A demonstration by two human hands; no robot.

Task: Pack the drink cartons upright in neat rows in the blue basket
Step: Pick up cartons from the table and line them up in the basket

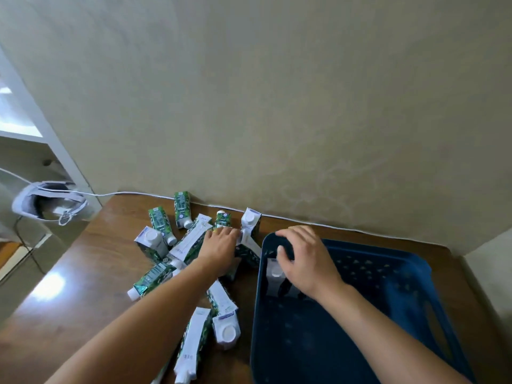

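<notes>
A blue basket (388, 275) fills the lower right of the frame, standing on a brown wooden table (83, 286). In its far left corner, just inside the rim, one or two drink cartons stand upright; the clearest, a carton with a white top (274, 275), shows its round cap facing up. The right hand (304, 259) rests on top of it, fingers curled loosely down over the carton and the basket's corner; how firmly it grips cannot be told, since the palm hides the contact.

Just left of the basket, in the middle of the frame, lies a loose heap of green-and-white drink cartons (177, 245), most on their sides and pointing different ways. The left hand (220, 245) reaches into this heap with its fingers stretched forward, the fingertips touching a carton standing at the far edge (250, 223) by the wall; whether the fingers close round it cannot be told. Another carton (151, 241) stands tilted at the left of the heap, and several more lie nearer the lower edge of the frame, among them a long one showing its white side (194, 347) and one with its capped top turned to the camera (225, 328).

A white cable (304, 221) runs along the back edge of the table where it meets the beige wall (277, 106). At the left edge of the frame, off the table, hangs a grey pouch-like object (44, 200) with a white cord.
</notes>
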